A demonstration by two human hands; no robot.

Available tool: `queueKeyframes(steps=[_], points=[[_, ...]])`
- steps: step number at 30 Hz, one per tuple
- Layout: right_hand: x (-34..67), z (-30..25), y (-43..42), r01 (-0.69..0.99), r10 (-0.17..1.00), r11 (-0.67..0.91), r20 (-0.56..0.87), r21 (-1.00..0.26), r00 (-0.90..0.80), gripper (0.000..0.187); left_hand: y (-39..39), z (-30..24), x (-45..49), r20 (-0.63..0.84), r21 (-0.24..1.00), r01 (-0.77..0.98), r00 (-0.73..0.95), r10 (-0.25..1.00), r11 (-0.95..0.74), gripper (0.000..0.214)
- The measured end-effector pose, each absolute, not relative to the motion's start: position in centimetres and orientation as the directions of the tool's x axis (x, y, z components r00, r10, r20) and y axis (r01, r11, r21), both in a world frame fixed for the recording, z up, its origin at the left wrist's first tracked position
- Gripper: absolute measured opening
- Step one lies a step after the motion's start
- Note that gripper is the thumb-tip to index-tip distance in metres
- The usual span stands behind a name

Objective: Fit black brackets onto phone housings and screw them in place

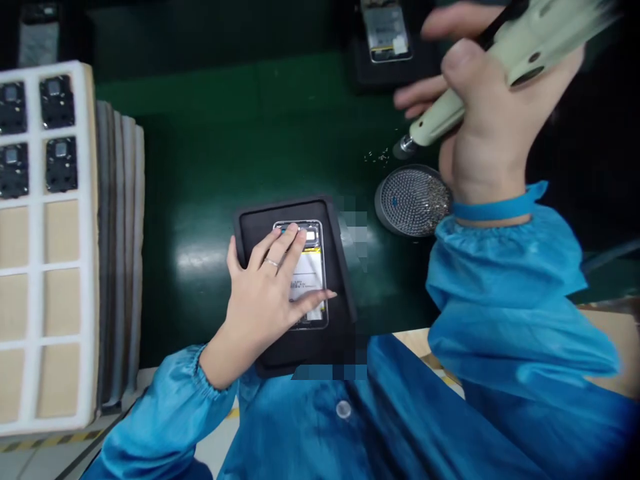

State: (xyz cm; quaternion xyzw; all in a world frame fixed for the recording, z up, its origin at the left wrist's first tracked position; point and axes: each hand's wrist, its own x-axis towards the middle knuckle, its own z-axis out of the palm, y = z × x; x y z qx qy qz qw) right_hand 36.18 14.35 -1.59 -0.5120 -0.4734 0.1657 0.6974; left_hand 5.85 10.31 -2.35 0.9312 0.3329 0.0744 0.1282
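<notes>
My left hand (265, 283) lies flat with fingers spread over the top part of an opened phone (307, 280), whose battery and inner parts show. The phone rests in a black foam-like tray (300, 350). Up at the right, my right hand (487, 113) is wrapped round a pale green electric screwdriver (440, 119), some fingers stretched away from it. The tool's metal tip points down and left, above the table beside a round grey screw dish (407, 200). Tiny screws lie heaped on the dish's right side, and several are loose on the table (377, 157).
At the left stands a white compartment tray (37, 267) with several black modules (57, 100), and more grey trays (117, 253) are stacked beside it. Another opened phone (386, 32) sits in a dark tray at the back. One more device (39, 40) is at the far left.
</notes>
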Motion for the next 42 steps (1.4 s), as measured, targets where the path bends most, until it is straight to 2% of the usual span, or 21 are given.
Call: queueKeyframes(steps=[3, 6, 10, 14, 18, 32, 42], points=[[35.9, -1.4, 14.7, 0.149, 0.612, 0.6, 0.572, -0.786, 0.546, 0.041, 10.2, -2.5, 6.2, 0.047, 0.261, 0.612, 0.764, 0.643, -0.747, 0.084], [35.2, -1.8, 14.0, 0.072, 0.595, 0.616, 0.523, -0.784, 0.61, 0.03, 10.3, -2.7, 6.3, 0.059, 0.254, 0.612, 0.763, 0.643, -0.749, 0.083], [34.9, -2.8, 13.8, 0.083, 0.623, 0.619, 0.553, -0.781, 0.554, 0.03, 10.4, -2.7, 6.4, 0.07, 0.259, 0.608, 0.763, 0.642, -0.751, 0.078], [35.1, -3.7, 14.3, 0.002, 0.622, 0.678, 0.575, -0.735, 0.532, 0.025, 10.4, -2.5, 6.5, 0.055, 0.259, 0.618, 0.757, 0.651, -0.742, 0.074], [35.1, -3.8, 14.4, -0.008, 0.648, 0.652, 0.552, -0.758, 0.526, 0.025, 10.4, -2.5, 6.6, 0.051, 0.25, 0.621, 0.758, 0.651, -0.743, 0.075], [35.1, -3.7, 14.1, 0.203, 0.618, 0.635, 0.649, -0.745, 0.444, 0.031, 10.3, -2.4, 6.5, 0.063, 0.267, 0.62, 0.753, 0.655, -0.738, 0.068], [35.0, -4.4, 14.1, 0.192, 0.627, 0.636, 0.645, -0.748, 0.437, 0.034, 10.1, -2.3, 6.4, 0.042, 0.3, 0.63, 0.742, 0.67, -0.716, 0.065]])
